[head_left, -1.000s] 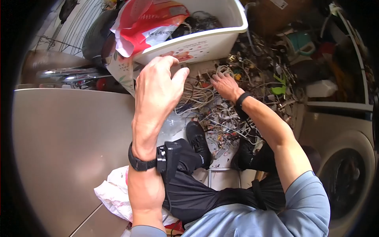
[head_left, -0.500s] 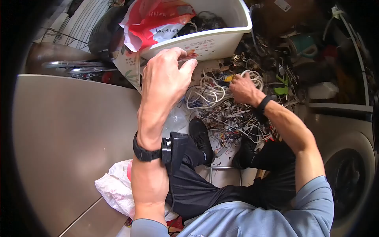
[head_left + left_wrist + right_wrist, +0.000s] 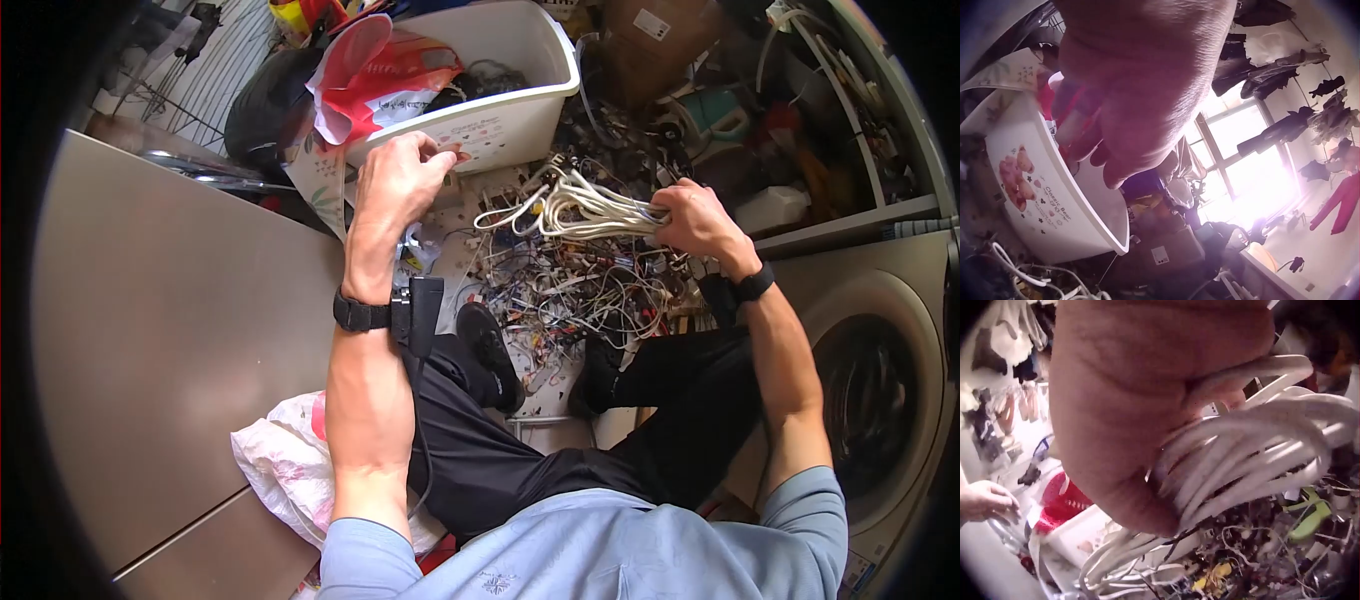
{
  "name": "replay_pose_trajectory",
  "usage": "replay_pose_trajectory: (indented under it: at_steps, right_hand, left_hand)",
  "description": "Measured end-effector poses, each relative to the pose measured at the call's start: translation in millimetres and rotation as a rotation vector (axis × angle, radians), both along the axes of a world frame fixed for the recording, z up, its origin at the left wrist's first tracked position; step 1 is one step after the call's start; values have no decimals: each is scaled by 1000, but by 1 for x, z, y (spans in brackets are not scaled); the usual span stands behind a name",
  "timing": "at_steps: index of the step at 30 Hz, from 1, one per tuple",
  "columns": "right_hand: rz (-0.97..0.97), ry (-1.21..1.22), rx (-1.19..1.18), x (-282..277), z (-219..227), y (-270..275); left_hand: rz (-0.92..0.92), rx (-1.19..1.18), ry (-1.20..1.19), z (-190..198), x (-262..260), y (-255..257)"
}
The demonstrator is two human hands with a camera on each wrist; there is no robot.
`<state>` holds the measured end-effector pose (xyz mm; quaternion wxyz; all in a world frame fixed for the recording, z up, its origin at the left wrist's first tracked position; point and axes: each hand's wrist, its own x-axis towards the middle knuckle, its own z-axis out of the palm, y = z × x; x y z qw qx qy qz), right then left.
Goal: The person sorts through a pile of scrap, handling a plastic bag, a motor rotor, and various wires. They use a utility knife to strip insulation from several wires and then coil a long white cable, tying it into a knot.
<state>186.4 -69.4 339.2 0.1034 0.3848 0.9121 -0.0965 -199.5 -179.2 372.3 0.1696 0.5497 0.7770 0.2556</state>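
Note:
My right hand [image 3: 703, 218] grips a looped bundle of off-white cable [image 3: 592, 208] at its right end. The bundle is held above the heap of loose cables and small parts [image 3: 575, 290] on the floor. In the right wrist view, thick cable loops [image 3: 1260, 447] pass through the curled fingers and spread out on both sides. My left hand [image 3: 400, 182] hangs in front of the white bin [image 3: 505, 125], fingers loosely bent and holding nothing. A red and white plastic bag [image 3: 375, 85] and dark tangled stuff lie in the bin.
A flat metallic panel [image 3: 200, 350] stands at the left and a front-loading washing machine [image 3: 940, 330] at the right. A cardboard box [image 3: 660, 50] and shelf clutter lie behind the heap. My shoes [image 3: 487, 350] flank its near edge; a white bag [image 3: 290, 465] lies at lower left.
My right hand has lifted the cable bundle out of the heap and moved right with it. The left hand has stayed before the bin, still holding nothing.

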Motion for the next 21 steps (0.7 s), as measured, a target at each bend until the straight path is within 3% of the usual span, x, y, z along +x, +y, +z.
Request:
replay_pose_trajectory:
  at_steps: [2,4,6,10,12,14,16,18,19,20,21]
  right_hand:
    - [-203,252,7,1,9,-10]
    - [-223,344,27,8,3,-6]
    - [-407,522,-526,15,10,11]
    - [-461,762,-628,11,43,14]
    - [-509,903,-799,13,27,18]
    - [-567,1061,-904,0,30,1]
    - [-518,1121,-1135,-8,17,-3]
    - [-500,1166,-1137,-24,16,-15]
    - [-456,1066,-946,-33,17,-20]
    - [-413,961,-756,-40,16,-26]
    - [-357,950,-530,-46,0,-35]
  left_hand:
    - [-2,-4,-7,3,2,0]
    - [-13,-11,-10,2,2,3]
    - [-24,92,-4,-4,1,8]
    - [-72,109,-42,-8,8,18]
    - [-173,24,-122,-11,22,22]
    - [-337,-133,-329,-2,46,24]
    - [-359,-198,-491,17,78,20]
    - [-453,-118,-892,0,103,26]
    - [-523,-130,-1132,8,114,25]
    - [-489,13,-1133,-4,127,26]
    - [-443,-30,-1193,-9,130,28]
